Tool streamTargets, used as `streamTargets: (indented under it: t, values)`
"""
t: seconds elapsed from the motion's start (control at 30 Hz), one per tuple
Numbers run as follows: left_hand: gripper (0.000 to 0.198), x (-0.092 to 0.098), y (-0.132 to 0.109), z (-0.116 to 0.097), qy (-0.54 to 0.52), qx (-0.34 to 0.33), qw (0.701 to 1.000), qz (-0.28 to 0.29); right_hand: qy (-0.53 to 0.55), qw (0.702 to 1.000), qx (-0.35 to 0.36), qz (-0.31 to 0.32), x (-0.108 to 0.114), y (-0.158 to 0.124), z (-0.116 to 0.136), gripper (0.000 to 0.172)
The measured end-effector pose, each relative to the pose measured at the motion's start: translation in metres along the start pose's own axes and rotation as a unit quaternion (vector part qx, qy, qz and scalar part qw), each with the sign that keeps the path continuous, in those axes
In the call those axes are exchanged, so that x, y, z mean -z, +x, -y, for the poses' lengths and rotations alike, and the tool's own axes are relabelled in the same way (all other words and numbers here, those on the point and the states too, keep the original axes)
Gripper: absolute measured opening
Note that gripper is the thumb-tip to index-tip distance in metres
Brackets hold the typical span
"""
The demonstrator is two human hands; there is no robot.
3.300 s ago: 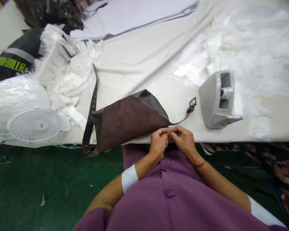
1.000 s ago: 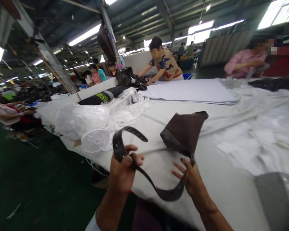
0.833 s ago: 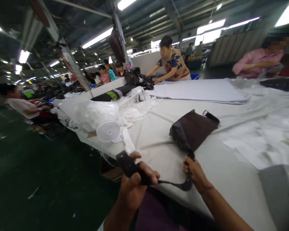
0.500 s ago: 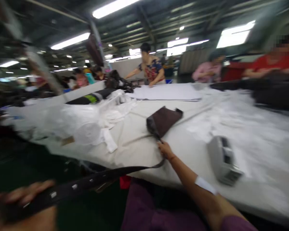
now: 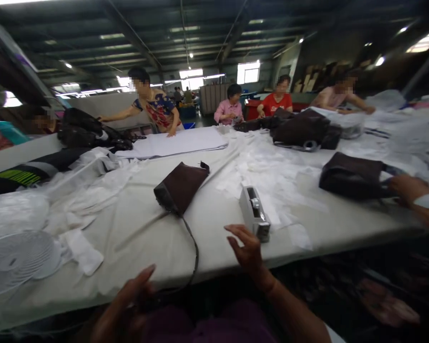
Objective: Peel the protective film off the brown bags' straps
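A dark brown bag (image 5: 182, 188) lies on the white-covered table in front of me. Its long dark strap (image 5: 196, 250) runs down over the near edge into shadow. My right hand (image 5: 248, 247) is raised with fingers apart, holding nothing, just left of a grey tape dispenser (image 5: 249, 209). Low at the near edge is my left hand (image 5: 132, 297), blurred, its fingers stretched out and apart. Whether the strap's shadowed end touches that hand I cannot make out.
White wrapping sheets (image 5: 268, 166) spread across the table's right half. A white fan (image 5: 17, 262) lies at the near left. At right, a co-worker's hand (image 5: 411, 190) is at another dark bag (image 5: 353, 174). Several people work along the far side, near a white sheet stack (image 5: 182, 142).
My view has swung right. My right hand has let go of the bag's strap and moved toward the tape dispenser. My left hand has come in from the far left, where it gripped the strap.
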State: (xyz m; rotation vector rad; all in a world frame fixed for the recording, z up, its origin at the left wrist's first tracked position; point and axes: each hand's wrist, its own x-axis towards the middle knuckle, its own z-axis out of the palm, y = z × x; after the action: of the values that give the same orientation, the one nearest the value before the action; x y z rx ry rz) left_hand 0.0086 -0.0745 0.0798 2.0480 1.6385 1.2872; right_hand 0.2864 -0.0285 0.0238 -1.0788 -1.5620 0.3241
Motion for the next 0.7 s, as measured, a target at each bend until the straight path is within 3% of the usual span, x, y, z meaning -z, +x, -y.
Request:
streamTargets:
  t: [0.07, 0.13, 0.2, 0.27, 0.33, 0.43, 0.57, 0.7]
  values:
    - [0.043, -0.031, -0.005, 0.0, 0.028, -0.064, 0.995, 0.072, -0.107, 0.988, -0.04, -0.102, 0.053, -0.006, -0.031, 0.021]
    - [0.042, -0.071, -0.007, 0.006, 0.099, -0.134, 0.976, 0.138, -0.212, 0.962, -0.09, -0.145, 0.098, -0.01, -0.069, 0.022]
    - [0.042, -0.107, -0.007, 0.019, 0.189, -0.175, 0.953, 0.158, -0.306, 0.938, -0.114, -0.12, 0.131, -0.012, -0.105, 0.025]
    - [0.044, -0.132, -0.006, 0.035, 0.252, -0.189, 0.938, 0.147, -0.357, 0.925, -0.112, -0.064, 0.149, -0.012, -0.132, 0.028]
    - [0.044, -0.143, -0.004, 0.05, 0.268, -0.182, 0.937, 0.128, -0.364, 0.926, -0.096, -0.005, 0.152, -0.009, -0.148, 0.03]
    - [0.043, -0.142, -0.002, 0.067, 0.216, -0.144, 0.96, 0.105, -0.35, 0.929, -0.103, 0.053, 0.138, -0.004, -0.163, 0.036]
    - [0.042, -0.139, -0.006, 0.072, 0.215, -0.151, 0.96, 0.1, -0.353, 0.918, -0.171, 0.057, 0.12, -0.002, -0.181, 0.041]
    - [0.046, -0.141, -0.011, 0.073, 0.235, -0.163, 0.953, 0.098, -0.364, 0.913, -0.169, 0.073, 0.117, 0.002, -0.189, 0.03]
